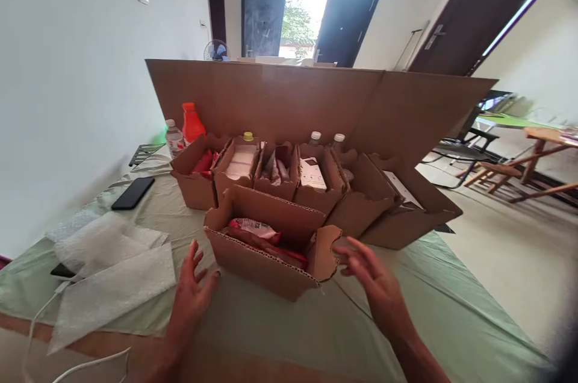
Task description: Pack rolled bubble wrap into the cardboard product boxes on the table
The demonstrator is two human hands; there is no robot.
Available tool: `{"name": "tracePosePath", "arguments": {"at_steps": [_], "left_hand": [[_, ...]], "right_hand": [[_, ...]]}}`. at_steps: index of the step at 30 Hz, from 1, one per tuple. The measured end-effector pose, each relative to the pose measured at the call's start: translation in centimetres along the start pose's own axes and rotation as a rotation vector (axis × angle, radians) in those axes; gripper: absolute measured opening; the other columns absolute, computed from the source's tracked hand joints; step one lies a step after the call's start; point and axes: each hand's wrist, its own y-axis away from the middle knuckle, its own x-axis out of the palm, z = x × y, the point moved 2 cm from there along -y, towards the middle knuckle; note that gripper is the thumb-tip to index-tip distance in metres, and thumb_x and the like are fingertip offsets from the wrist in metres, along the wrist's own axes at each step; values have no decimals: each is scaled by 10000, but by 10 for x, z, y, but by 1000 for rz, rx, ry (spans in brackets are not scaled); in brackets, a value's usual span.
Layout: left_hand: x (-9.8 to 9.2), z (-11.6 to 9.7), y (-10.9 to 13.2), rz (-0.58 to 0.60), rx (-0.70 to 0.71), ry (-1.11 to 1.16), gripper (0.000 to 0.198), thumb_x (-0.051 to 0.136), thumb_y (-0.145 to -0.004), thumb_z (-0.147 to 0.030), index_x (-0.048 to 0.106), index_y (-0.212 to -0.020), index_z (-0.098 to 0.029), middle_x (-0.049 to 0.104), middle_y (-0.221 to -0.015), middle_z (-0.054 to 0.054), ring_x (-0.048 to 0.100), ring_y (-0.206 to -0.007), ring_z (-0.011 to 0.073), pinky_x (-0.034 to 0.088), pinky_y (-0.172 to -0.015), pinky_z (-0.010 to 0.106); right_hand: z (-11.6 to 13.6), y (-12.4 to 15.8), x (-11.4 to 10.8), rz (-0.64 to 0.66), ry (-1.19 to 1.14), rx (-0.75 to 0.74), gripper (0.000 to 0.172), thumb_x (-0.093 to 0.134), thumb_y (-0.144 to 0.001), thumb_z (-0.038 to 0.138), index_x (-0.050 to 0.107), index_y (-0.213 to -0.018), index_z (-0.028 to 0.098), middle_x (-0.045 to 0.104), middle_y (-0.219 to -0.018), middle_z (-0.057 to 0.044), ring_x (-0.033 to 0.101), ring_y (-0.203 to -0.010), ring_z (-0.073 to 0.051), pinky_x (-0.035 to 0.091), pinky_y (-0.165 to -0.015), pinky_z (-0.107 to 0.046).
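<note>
An open cardboard box (266, 268) stands in front of me on the green cloth, turned slightly. Inside it lie red and white packets (255, 230), partly hidden by the box's front wall. My left hand (194, 286) is just off the box's left side, fingers apart, holding nothing. At the right end, beside the cut-out edge, my right hand (368, 274) has its fingers spread; whether its fingertips touch the cardboard I cannot tell. Behind this box stands a row of similar boxes, among them one with red packets (205, 163) and one with a white block (241, 161).
A tall cardboard panel (289, 94) rises behind the row. Bottles stand between them, including an orange-red bottle (193, 123) and a clear bottle (173, 137). To the left lie a black phone (133, 193), bubble wrap (121, 286) and a white cable (38, 317).
</note>
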Motion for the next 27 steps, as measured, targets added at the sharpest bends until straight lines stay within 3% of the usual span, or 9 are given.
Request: {"name": "tracePosePath", "arguments": {"at_steps": [2, 4, 7, 12, 16, 19, 22, 24, 27], "left_hand": [[11, -5, -4, 77, -64, 110, 856, 643, -839, -473, 224, -1555, -261, 274, -1636, 165, 401, -1443, 359, 521, -1011, 482], [20, -8, -5, 116, -80, 156, 848, 678, -800, -468, 295, -1521, -236, 365, -1587, 172, 428, -1424, 355, 527, -1004, 451], [36, -8, -3, 78, -75, 171, 833, 685, -766, -434, 338, -1483, -193, 452, -1515, 185, 446, -1406, 349, 523, -1009, 442], [75, -4, 2, 67, -53, 180, 810, 625, -806, -367, 278, -1518, -192, 428, -1529, 173, 461, -1395, 324, 475, -1068, 464], [94, -10, 0, 127, 11, 207, 835, 593, -802, -248, 229, -1551, -195, 336, -1606, 152, 393, -1452, 303, 379, -1163, 483], [85, -15, 1, 128, 38, 144, 837, 585, -777, -167, 263, -1550, -176, 343, -1615, 146, 341, -1485, 297, 296, -1215, 499], [59, -16, 13, 103, 41, 20, 762, 563, -782, -128, 365, -1515, -185, 414, -1576, 140, 382, -1460, 296, 307, -1206, 519], [41, -14, 29, 120, 72, -41, 634, 558, -784, -124, 511, -1413, -190, 517, -1493, 139, 465, -1399, 292, 370, -1166, 507], [20, -8, 60, 217, 174, -88, 435, 551, -785, -119, 665, -1197, -195, 665, -1301, 130, 615, -1226, 271, 487, -1052, 449]], "right_hand": [[-17, 25, 12, 140, 64, 8, 558, 589, -923, 508, 541, -1401, 223, 664, -1328, -169, 697, -1109, -289, 599, -846, -410], [-28, 46, 29, 231, 182, -22, 640, 663, -865, 511, 537, -1414, 208, 595, -1412, -191, 628, -1225, -340, 565, -941, -481], [-34, 56, 52, 220, 310, -87, 678, 682, -838, 512, 535, -1404, 170, 607, -1373, -213, 575, -1283, -372, 496, -1033, -544], [-34, 23, 53, 46, 320, -33, 410, 498, -935, 494, 641, -1183, 200, 729, -1101, -141, 703, -1021, -281, 576, -883, -421], [-45, -1, 35, 0, 346, 24, 440, 471, -880, 529, 673, -1085, 196, 757, -1089, -136, 731, -955, -282, 592, -808, -394], [-59, 5, 26, 9, 513, 73, 445, 480, -831, 560, 724, -960, 211, 789, -972, -128, 752, -835, -313, 601, -714, -404], [-63, 23, 33, 152, 589, 81, 402, 502, -857, 565, 756, -878, 254, 797, -836, -75, 757, -711, -283, 593, -597, -334], [-51, 34, 52, 269, 537, 0, 372, 500, -908, 526, 761, -880, 262, 794, -826, -53, 758, -710, -246, 590, -607, -285], [-13, 37, 106, 392, 443, -219, 306, 487, -973, 391, 754, -933, 248, 787, -879, -51, 748, -772, -209, 587, -712, -269]]}}
